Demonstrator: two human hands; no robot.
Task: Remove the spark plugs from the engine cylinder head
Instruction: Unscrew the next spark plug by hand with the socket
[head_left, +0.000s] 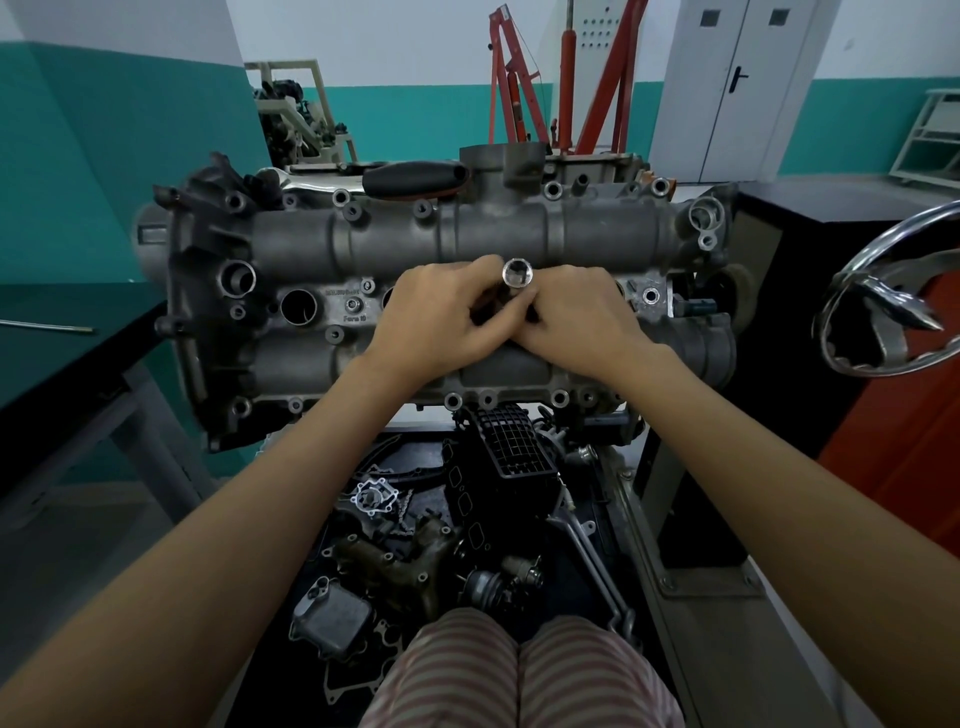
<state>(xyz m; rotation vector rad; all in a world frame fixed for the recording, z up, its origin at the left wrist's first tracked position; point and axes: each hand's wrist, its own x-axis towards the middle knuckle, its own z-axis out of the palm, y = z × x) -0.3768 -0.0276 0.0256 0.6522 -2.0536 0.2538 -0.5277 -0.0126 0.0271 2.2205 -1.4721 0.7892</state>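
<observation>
Over the cylinder head (363, 249), both hands' grips, left (441, 312) and right (576, 312), clasp an upright socket (517, 273).

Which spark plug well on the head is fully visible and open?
The leftmost well on the cylinder head: a dark, empty round bore. The next one is half hidden by the left hand.

Grey cylinder head (395, 244), plug wells upward

Dark tray (597, 525), loose engine parts (405, 561)
</observation>
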